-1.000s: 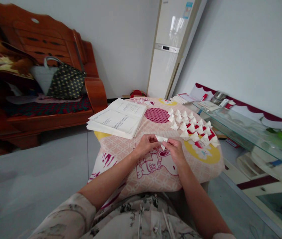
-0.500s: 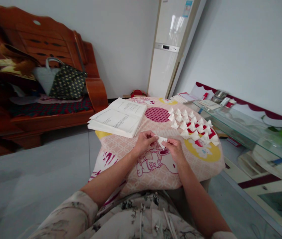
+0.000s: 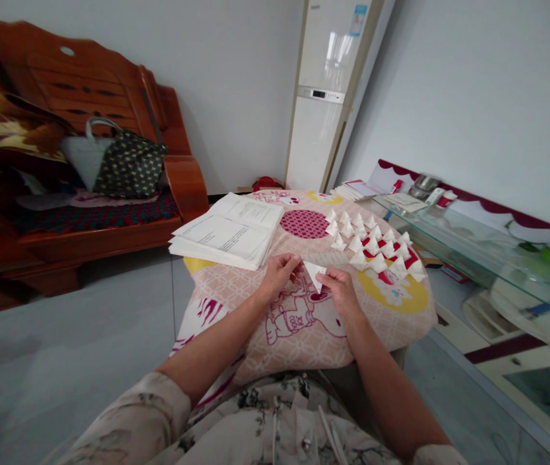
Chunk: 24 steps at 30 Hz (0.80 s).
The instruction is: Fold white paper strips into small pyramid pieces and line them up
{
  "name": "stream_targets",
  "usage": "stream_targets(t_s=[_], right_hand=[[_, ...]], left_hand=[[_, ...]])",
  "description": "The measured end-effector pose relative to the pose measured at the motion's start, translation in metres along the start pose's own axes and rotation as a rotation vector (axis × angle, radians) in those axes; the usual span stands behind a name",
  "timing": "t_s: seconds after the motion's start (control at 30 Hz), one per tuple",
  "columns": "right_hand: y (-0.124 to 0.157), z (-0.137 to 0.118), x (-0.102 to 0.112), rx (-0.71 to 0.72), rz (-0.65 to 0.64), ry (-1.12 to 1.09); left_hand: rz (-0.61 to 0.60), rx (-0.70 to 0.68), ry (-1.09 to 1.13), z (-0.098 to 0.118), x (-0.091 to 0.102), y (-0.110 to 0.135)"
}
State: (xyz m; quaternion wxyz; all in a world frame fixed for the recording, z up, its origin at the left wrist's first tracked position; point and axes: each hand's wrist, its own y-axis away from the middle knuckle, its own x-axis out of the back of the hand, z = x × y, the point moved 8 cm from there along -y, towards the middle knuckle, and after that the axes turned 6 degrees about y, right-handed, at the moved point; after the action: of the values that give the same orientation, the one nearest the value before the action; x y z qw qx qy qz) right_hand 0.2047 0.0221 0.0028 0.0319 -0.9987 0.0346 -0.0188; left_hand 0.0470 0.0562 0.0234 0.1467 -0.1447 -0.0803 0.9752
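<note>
A small white folded paper triangle (image 3: pixel 313 274) is held above the patterned tablecloth, one point facing down toward me. Its right side is pinched between the thumb and fingers of my right hand (image 3: pixel 340 287). At the upper left corner of the paper, the curled fingers of my left hand (image 3: pixel 280 276) close together; how much of the corner they grip is hard to see. Several small folded paper pieces (image 3: pixel 373 245) stand in rows on the cloth, beyond my right hand. Beyond my left hand lies a thick open stack of printed sheets (image 3: pixel 229 231).
The round table wears a pink patterned tablecloth (image 3: pixel 255 349). Along its right side runs a glass-topped stand (image 3: pixel 468 248) with items on it. More papers (image 3: pixel 356 189) lie at the table's far right. A wooden sofa (image 3: pixel 95 236) with bags is at the left.
The paper triangle shows more of its face, and my left fingers have shifted to its upper left corner. My right hand keeps its pinch. The view has shifted slightly.
</note>
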Motion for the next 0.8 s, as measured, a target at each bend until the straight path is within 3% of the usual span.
stream_targets(t_s=[0.17,0.53,0.7,0.8], right_hand=[[0.000,0.001,-0.005,0.004,-0.041,0.019],[0.002,0.000,-0.010,0.002,-0.090,0.037],[0.001,-0.002,0.009,0.012,0.076,-0.011],[0.000,-0.001,0.012,0.017,0.109,-0.006]], left_hand=[[-0.152,0.105,-0.031,-0.014,-0.015,0.002],[-0.075,0.175,0.061,-0.014,-0.012,0.003],[0.120,0.155,0.190,-0.012,0.010,0.000],[-0.008,0.176,0.146,-0.014,-0.001,0.003]])
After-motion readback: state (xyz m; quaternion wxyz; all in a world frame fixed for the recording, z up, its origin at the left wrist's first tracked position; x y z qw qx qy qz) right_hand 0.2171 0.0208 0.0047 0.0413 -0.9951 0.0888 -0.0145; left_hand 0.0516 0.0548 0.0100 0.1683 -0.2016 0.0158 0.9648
